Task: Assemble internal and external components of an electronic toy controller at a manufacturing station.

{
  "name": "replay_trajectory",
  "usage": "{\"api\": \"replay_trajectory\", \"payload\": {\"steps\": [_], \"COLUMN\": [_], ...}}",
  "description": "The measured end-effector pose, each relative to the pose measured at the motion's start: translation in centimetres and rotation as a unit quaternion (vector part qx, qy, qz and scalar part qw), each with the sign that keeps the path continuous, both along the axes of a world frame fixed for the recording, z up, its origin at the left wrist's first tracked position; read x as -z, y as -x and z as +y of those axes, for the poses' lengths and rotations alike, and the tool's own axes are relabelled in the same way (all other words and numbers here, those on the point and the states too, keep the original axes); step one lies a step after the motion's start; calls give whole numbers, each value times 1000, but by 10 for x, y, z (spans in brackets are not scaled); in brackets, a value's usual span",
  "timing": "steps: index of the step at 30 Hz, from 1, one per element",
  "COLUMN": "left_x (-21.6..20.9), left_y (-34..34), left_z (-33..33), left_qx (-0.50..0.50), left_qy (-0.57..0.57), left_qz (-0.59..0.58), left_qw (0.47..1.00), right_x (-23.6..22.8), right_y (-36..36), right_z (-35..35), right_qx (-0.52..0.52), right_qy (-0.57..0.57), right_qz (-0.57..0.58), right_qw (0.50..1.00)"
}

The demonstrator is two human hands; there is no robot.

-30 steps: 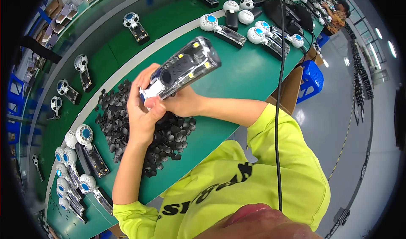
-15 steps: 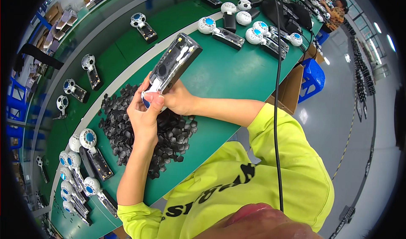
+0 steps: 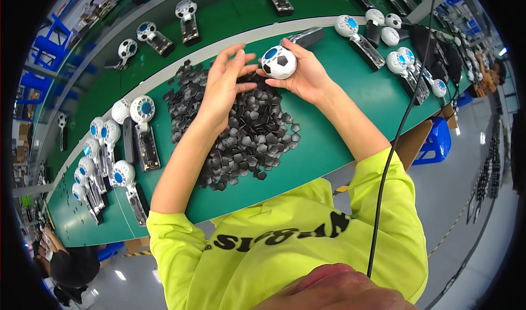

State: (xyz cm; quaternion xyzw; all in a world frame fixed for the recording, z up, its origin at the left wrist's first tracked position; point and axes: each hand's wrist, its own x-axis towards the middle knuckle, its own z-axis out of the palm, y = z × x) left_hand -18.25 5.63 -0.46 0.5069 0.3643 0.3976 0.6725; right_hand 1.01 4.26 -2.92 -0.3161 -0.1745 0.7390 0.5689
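Note:
My right hand (image 3: 308, 75) grips a handheld device with a white ball head (image 3: 280, 63) patterned with black pentagons like a football. One blue round spot shows on the head's upper left. The clear and dark handle (image 3: 307, 37) points away to the far right, partly hidden behind my fingers. Just left of the ball, my left hand (image 3: 222, 82) is open with its fingers spread, and I see nothing in it. Below both hands lies a heap of small black pentagon pieces (image 3: 252, 132) on the green table (image 3: 323, 134).
Several similar devices (image 3: 145, 132) stand in a group at the left, and more (image 3: 364, 49) lie at the far right. Beyond the table edge, a green conveyor (image 3: 230, 19) carries others. A black cable (image 3: 402, 121) hangs across the right side. A blue stool (image 3: 435, 140) stands past the table.
The device has turned: its ball head now faces me and its handle points away to the right. My left hand has let go of it. The view has swung, shifting the table scene.

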Motion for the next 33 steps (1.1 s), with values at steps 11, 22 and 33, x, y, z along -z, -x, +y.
{"api": "replay_trajectory", "payload": {"steps": [11, 22, 33], "left_x": [16, 19, 28], "left_y": [10, 31, 42], "left_z": [6, 20, 24], "left_qx": [58, -9, 10], "left_qy": [-243, -584, -624], "left_qz": [96, 398, 479], "left_qw": [963, 708, 617], "right_x": [12, -6, 21], "right_y": [7, -1, -77], "right_z": [-3, 1, 133], "right_qx": [-38, -27, 197], "right_qy": [-217, -219, -171], "right_qz": [-76, -297, -696], "right_qw": [973, 929, 669]}}
